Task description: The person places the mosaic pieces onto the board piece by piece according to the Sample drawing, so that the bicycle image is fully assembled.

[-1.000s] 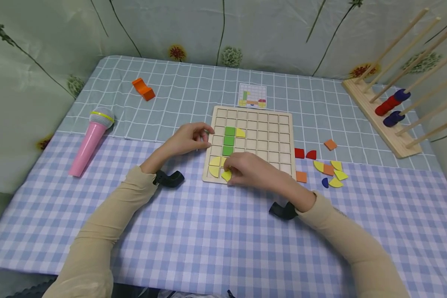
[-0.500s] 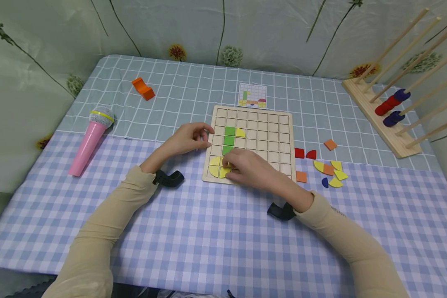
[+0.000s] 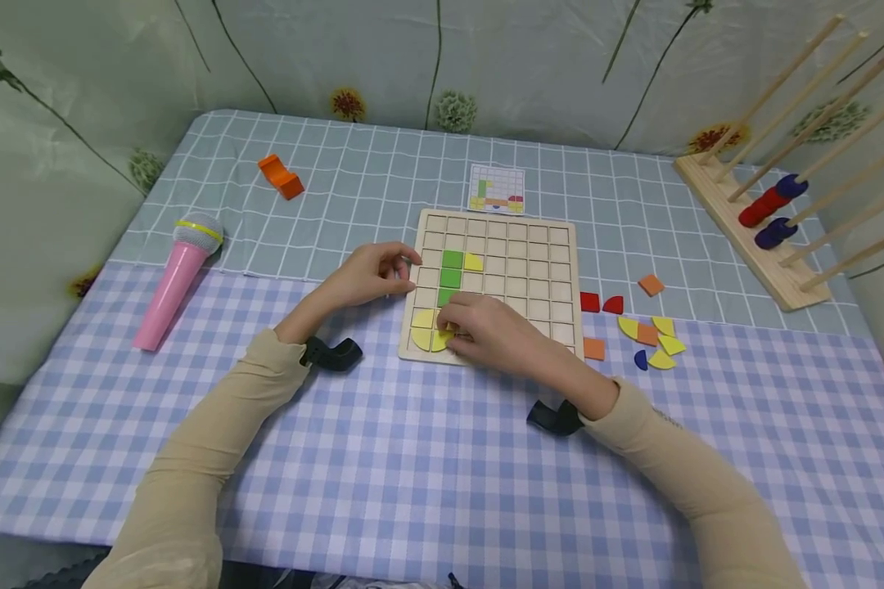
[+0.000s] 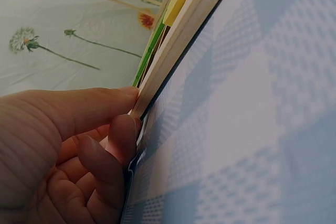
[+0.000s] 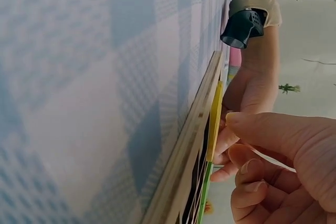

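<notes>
In the head view, my left hand (image 3: 372, 272) is at the left edge of a wooden grid board (image 3: 525, 237), thumb and fingertips against its side. The left wrist view has the thumb (image 4: 118, 99) right at the board's rim, the other fingers loosely bent. My right hand (image 3: 489, 331) is over the lower left cells, fingertips at a yellow quarter-round piece (image 3: 442, 341). Beside it lie other yellow quarter-round pieces (image 3: 421, 337), together forming a disc partly hidden by the hand. In the right wrist view, thumb and forefinger stand apart above the yellow edge. Green squares (image 3: 451, 278) run up one column.
A pattern card (image 3: 497, 190) lies beyond the board. Loose yellow pieces (image 3: 661, 360), orange squares (image 3: 593, 349), red pieces (image 3: 590, 302) and a blue piece (image 3: 641, 360) lie to the right. A bead rack (image 3: 751, 237), pink microphone (image 3: 169, 290) and orange block (image 3: 281, 177) stand further out.
The yellow quarter-round piece under my right hand has gone from tilted at the board's front to lying flat beside the other yellow ones. My left hand has stayed at the board's edge.
</notes>
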The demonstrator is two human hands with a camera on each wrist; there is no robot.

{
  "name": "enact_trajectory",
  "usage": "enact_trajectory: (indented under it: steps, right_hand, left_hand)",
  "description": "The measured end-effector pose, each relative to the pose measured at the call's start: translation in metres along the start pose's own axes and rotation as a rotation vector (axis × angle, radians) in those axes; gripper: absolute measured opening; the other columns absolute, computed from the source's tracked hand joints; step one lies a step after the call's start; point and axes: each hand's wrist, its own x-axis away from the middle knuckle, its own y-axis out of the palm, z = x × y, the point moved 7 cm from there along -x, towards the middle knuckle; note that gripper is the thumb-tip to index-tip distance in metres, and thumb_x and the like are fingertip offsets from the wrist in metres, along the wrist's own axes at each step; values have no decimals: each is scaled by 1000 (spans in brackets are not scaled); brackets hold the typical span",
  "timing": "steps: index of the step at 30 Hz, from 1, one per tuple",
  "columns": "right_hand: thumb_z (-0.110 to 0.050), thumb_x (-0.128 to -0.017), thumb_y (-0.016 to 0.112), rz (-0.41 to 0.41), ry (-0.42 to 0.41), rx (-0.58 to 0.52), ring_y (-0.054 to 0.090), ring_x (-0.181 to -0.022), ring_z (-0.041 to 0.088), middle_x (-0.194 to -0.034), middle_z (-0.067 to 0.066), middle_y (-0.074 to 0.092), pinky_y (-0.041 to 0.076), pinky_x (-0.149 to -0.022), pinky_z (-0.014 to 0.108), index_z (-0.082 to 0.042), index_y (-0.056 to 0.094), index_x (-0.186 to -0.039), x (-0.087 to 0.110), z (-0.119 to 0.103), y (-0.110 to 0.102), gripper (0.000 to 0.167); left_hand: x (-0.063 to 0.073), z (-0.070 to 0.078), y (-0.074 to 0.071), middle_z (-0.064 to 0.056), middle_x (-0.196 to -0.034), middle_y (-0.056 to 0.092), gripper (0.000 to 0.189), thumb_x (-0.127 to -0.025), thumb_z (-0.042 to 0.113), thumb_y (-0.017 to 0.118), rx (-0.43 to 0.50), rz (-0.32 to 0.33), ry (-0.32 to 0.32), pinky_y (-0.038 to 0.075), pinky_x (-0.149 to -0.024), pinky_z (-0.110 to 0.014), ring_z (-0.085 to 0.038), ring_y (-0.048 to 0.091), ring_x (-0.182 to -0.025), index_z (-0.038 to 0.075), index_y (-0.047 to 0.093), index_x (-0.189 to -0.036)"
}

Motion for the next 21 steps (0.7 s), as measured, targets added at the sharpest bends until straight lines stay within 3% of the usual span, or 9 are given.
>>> enact_trajectory:
  steps: [8,15,21]
  right_hand:
    - [-4,-82,63,31,47,10,54,-73,11,-90,3,65,47,-69,26,-6,67,-94,16,7,-12,13]
    - [-6,-83,62,64,120,1,44,-63,8,-89,3,64,40,-61,21,-6,66,-96,37,23,-25,14]
    - [-8,-84,64,95,183,0,47,-66,12,-87,5,63,39,-61,22,-6,67,-98,54,35,-34,14]
  left_hand:
    - [-1,-2,0,-7,-84,57,34,-83,11,68,3,1,4,37,-58,-20,-7,44,-60,4,58,-115]
    - [2,-1,-1,-8,-85,58,35,-83,12,69,-5,4,5,37,-58,-20,-7,44,-60,2,58,-115]
    - [2,0,1,-8,-85,58,35,-82,11,69,-5,2,0,37,-58,-20,-8,45,-61,3,58,-115]
